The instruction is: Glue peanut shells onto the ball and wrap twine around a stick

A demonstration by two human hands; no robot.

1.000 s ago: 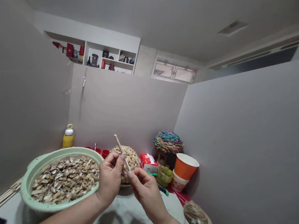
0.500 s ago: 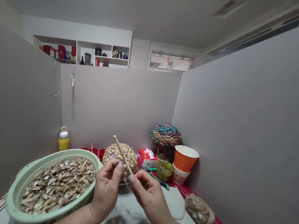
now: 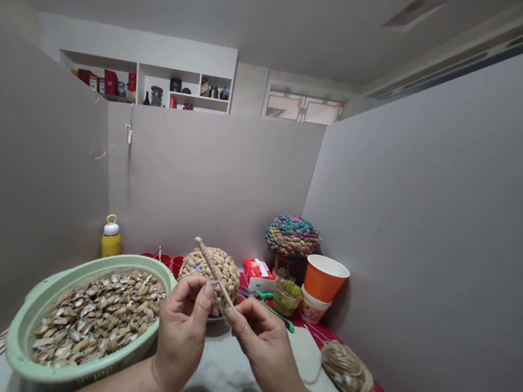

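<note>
Between my hands a thin stick (image 3: 209, 264) slants up to the left, its upper part wrapped in tan twine. My right hand (image 3: 269, 345) pinches the bare lower end between thumb and fingers. Beside the wrapping, my left hand (image 3: 180, 327) is closed in a pinch on the twine, though most of the strand is hidden by the fingers. Behind the stick sits a rounded form (image 3: 227, 267) covered in peanut shells. Left of my left hand stands a pale green basin (image 3: 19, 350) holding many peanut shells (image 3: 95, 318).
A ball of twine (image 3: 346, 369) lies at the front right. Further back are green-handled pliers (image 3: 288, 324), a plastic tub (image 3: 287, 297), stacked paper buckets (image 3: 323, 281), a red tissue pack (image 3: 258, 271), a braided multicoloured dome (image 3: 292, 235) and a yellow bottle (image 3: 110, 241). Grey partitions (image 3: 215, 169) surround the table.
The view has shifted slightly. Both hands keep nearly the same hold around the stick, and the loose strand between them shows less than before.
</note>
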